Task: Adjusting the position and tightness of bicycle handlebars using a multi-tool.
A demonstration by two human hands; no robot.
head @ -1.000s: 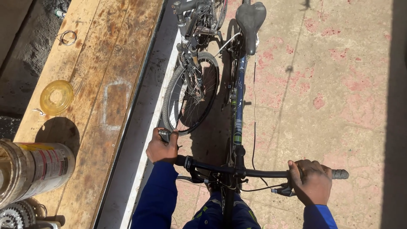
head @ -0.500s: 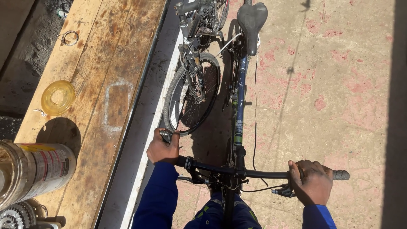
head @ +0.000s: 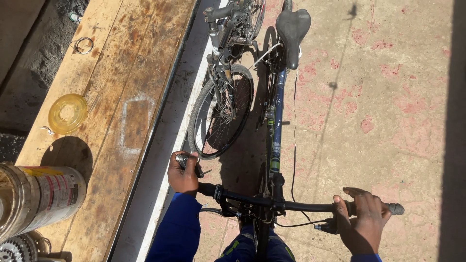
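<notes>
I look down on a dark blue bicycle with a black saddle standing on a concrete floor. My left hand is closed around the left grip of the black handlebar. My right hand is wrapped over the right grip, fingers curled near the brake lever. Both arms wear blue sleeves. A second bicycle wheel with its frame leans just left of my bicycle, beside my left hand.
A long worn wooden bench runs along the left. On it lie a yellow plastic lid, a metal ring and a large metal can on its side. Gear sprockets show at the bottom left corner.
</notes>
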